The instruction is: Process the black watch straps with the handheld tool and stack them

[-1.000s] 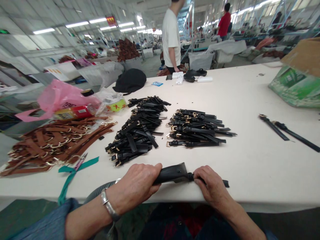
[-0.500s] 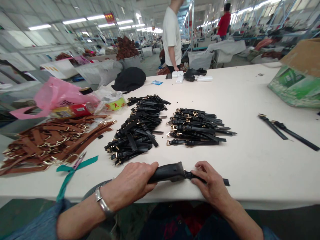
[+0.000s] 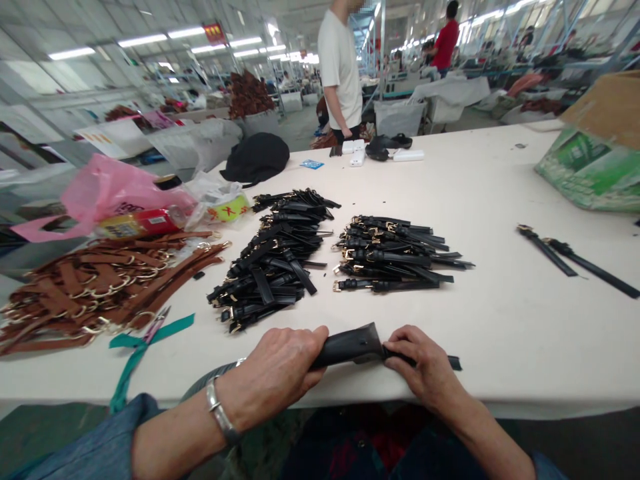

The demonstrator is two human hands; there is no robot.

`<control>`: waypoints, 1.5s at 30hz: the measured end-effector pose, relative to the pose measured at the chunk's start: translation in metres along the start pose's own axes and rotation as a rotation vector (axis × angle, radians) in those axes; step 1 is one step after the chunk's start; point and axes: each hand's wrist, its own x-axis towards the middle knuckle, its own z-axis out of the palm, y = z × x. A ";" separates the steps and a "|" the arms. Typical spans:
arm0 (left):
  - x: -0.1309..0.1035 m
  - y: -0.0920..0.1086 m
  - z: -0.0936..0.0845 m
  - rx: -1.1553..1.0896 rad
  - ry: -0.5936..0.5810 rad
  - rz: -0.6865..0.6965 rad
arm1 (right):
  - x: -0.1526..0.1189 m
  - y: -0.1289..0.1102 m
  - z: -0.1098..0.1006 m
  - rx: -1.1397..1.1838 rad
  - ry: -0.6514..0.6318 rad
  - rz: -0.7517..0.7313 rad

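Note:
My left hand [image 3: 277,370] is closed around the handle of a black tool [image 3: 353,348] lying along the table's near edge. My right hand [image 3: 420,367] presses a thin black strap [image 3: 453,363] at the tool's tip; the strap's end sticks out to the right of my fingers. Just beyond my hands lie two heaps of black straps with gold buckles, one in the middle [image 3: 273,263] and one to its right [image 3: 393,257].
Brown straps [image 3: 95,287] are piled at the left, with teal-handled scissors [image 3: 150,330] beside them. Pink bag [image 3: 115,190], black cap [image 3: 256,159] and a green sack [image 3: 587,167] lie on the white table [image 3: 500,320]. Two loose black straps [image 3: 570,257] lie right. A person in white [image 3: 341,67] stands at the far edge.
My hands and the tool have stayed near the table edge, shifting only slightly left and back. The view has tilted a little.

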 end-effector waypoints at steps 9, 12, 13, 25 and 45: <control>-0.020 0.003 -0.004 0.011 -0.063 -0.009 | -0.002 -0.006 -0.007 0.004 -0.086 -0.060; -0.026 0.008 -0.003 0.016 -0.101 -0.044 | -0.002 -0.006 -0.008 0.002 -0.098 -0.083; -0.027 0.009 -0.003 0.015 -0.112 -0.054 | -0.002 -0.006 -0.009 -0.001 -0.102 -0.081; -0.013 0.019 -0.002 -0.006 -0.136 -0.054 | -0.002 -0.005 -0.007 0.009 -0.096 -0.052; -0.021 0.014 0.006 -0.050 -0.132 -0.034 | -0.002 -0.006 -0.010 -0.007 -0.132 -0.066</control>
